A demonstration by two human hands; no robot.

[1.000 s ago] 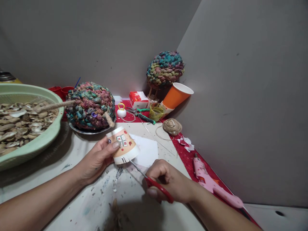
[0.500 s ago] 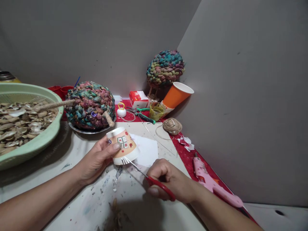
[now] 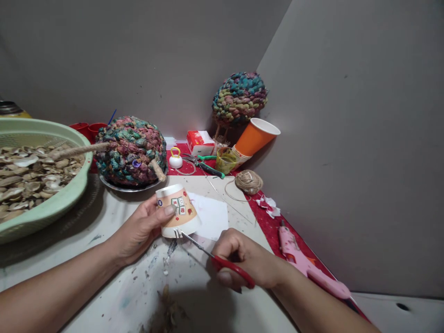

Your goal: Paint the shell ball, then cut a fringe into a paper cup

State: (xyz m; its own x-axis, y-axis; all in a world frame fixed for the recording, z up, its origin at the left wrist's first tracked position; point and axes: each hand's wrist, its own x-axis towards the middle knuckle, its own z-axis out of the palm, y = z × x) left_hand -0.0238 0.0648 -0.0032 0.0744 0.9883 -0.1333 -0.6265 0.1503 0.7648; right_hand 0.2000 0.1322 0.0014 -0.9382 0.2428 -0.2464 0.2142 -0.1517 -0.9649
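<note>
My left hand (image 3: 145, 226) is closed around a printed paper cup (image 3: 187, 210), thumb over its patterned side. Several short slits run up from the cup's lower white edge. In my right hand (image 3: 239, 259) are red-handled scissors (image 3: 222, 263), fingers through the loops, with the blade tips at that slit edge. Behind the cup lies a sheet of white paper (image 3: 213, 215). Just beyond my left hand, a round, multicoloured shell-covered piece (image 3: 128, 148) with rope-wrapped sticks rests in a metal dish (image 3: 118, 187).
At left stands a green basket (image 3: 78, 185) of shells. Along the back are pliers (image 3: 213, 170), an orange paper cup (image 3: 255, 138), a red box (image 3: 200, 143) and a second shell-covered piece (image 3: 239, 99). A twine ball (image 3: 249, 181) and pink glue gun (image 3: 305, 263) lie at right.
The scissors' blades have shifted slightly left along the cup's cut edge, and the handles have tilted a little. My left hand keeps its hold on the cup, which has turned slightly.
</note>
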